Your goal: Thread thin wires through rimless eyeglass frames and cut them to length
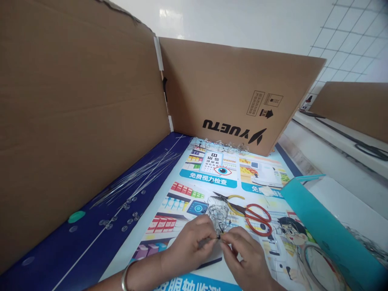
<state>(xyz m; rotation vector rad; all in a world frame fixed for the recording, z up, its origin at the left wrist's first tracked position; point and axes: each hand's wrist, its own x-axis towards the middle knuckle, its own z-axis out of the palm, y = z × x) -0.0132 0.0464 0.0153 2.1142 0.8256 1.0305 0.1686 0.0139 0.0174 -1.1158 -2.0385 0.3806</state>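
Observation:
My left hand [194,238], with a silver bangle at the wrist, is closed in a pinch at the near end of a tangled bundle of thin wire [218,212]. Opposite it, my right hand [247,256] pinches the same end, its fingertips almost meeting the left ones. A small dark bit shows between the fingertips; its exact form is too small to make out. The looped wire spreads out beyond both hands on the printed poster. Scissors with red handles [258,218] lie just to the right, partly over pliers with yellow handles [235,197].
Cardboard panels [236,89] stand at the left and back. Long straight wires [136,178], clear beads [124,228] and a green disc [76,217] lie left. More wire pieces [224,145] lie behind. A turquoise box [330,230] and a wire coil [306,258] are right.

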